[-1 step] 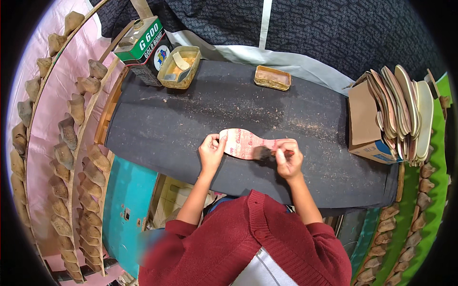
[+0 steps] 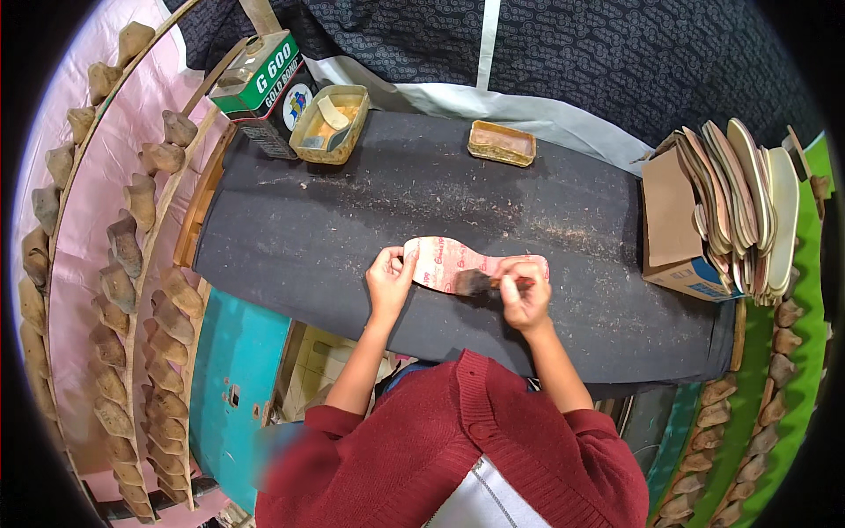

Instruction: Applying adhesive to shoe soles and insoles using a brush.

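Note:
A pale insole (image 2: 437,256) with red print lies crosswise just above the dark cloth of the worktable (image 2: 352,211). My left hand (image 2: 388,278) pinches its rounded left end between thumb and fingers. With closed fingers, my right hand (image 2: 525,297) grips a brush (image 2: 473,282) that has dark bristles and a reddish handle, mostly hidden by the hand. The bristles are over the insole's lower middle edge, slightly blurred. The insole's narrower right end shows beyond my right fingers.
At the back left stand a green and black metal can (image 2: 263,95) and a yellowish tub (image 2: 338,158) with pieces inside. A shallow tray (image 2: 503,145) sits at the back. Stacked insoles (image 2: 744,207) fill a cardboard box (image 2: 672,220) at right. Shoe lasts (image 2: 125,242) line racks on both sides.
My right hand and the brush have shifted slightly left along the insole, exposing more of its right end. My left hand and the insole have stayed in place.

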